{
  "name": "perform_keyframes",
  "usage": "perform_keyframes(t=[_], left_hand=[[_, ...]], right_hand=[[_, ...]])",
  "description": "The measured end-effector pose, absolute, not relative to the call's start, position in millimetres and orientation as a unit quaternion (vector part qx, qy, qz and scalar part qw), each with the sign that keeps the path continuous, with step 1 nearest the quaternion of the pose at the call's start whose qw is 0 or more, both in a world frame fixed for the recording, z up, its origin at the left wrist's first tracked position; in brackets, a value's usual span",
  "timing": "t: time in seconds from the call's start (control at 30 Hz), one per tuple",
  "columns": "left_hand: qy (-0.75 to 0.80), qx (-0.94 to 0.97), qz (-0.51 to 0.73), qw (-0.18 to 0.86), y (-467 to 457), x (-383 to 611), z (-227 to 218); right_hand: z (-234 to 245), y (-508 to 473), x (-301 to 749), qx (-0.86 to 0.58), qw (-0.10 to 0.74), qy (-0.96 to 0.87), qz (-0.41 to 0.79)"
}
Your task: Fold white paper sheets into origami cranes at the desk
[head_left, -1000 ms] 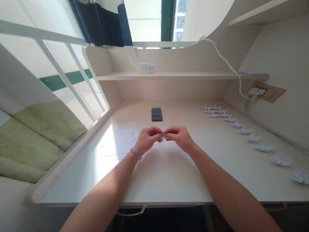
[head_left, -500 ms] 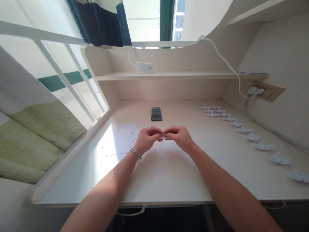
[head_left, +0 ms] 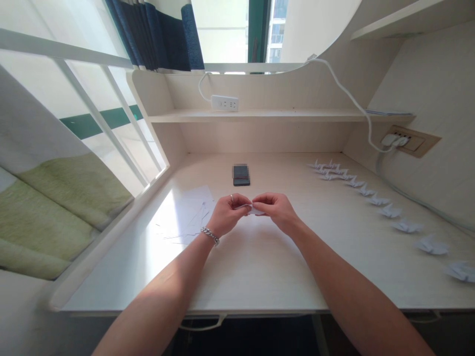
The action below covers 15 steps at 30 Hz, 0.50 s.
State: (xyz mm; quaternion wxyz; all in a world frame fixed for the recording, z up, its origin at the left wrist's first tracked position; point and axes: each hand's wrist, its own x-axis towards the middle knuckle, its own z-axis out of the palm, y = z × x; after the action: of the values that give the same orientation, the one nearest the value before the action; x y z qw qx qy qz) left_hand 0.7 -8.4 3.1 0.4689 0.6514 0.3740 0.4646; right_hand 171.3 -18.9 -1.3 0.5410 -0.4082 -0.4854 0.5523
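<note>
A small piece of folded white paper [head_left: 254, 210] is pinched between my two hands, just above the middle of the desk. My left hand [head_left: 230, 212], wearing a ring and a chain bracelet, grips its left side with thumb and fingers. From the right, my right hand [head_left: 273, 207] holds the other side, with the fingertips of both hands almost meeting. Fingers cover much of the paper, so its exact folded shape is hidden. Beyond the hands lies a dark phone-like object [head_left: 241, 175], partly blurred out.
White paper sheets and thin strips [head_left: 185, 212] lie left of my hands, partly in sunlight. Several folded paper cranes [head_left: 389, 211] line the desk's right side. A power strip [head_left: 224, 103] sits on the shelf [head_left: 274, 116]. A white cable [head_left: 349, 94] hangs to the wall socket [head_left: 415, 141].
More of the white paper now shows between my hands as the fingers have shifted on it. Both hands stay in nearly the same place.
</note>
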Motion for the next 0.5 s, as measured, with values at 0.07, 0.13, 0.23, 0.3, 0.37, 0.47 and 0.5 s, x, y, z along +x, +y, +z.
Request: perform_keyframes(t=[0.07,0.13,0.23,0.3,0.37,0.47,0.5], left_hand=[[0.378,0.646,0.468,0.470,-7.1,0.7,2.1],[0.378,0.640,0.469,0.477,-5.7,0.3,1.0],[0.373,0.632,0.471,0.490,-4.4,-0.2,0.6],[0.367,0.618,0.476,0.507,-4.4,0.0,1.5],[0.364,0.594,0.483,0.530,-4.9,0.4,2.6],[0.367,0.564,0.490,0.555,-5.7,1.0,3.4],[0.369,0.563,0.489,0.555,-5.7,1.3,3.2]], right_hand=[[-2.3,-18.2,171.1,-0.414,0.545,-0.485,0.545],[-2.9,-17.6,170.9,-0.415,0.547,-0.484,0.542],[-3.7,-16.6,170.8,-0.414,0.552,-0.485,0.538],[-4.6,-15.9,170.9,-0.414,0.557,-0.486,0.532],[-5.9,-15.1,171.1,-0.417,0.561,-0.490,0.521],[-8.1,-14.3,170.9,-0.425,0.565,-0.503,0.497],[-8.7,-14.3,170.6,-0.427,0.566,-0.509,0.489]])
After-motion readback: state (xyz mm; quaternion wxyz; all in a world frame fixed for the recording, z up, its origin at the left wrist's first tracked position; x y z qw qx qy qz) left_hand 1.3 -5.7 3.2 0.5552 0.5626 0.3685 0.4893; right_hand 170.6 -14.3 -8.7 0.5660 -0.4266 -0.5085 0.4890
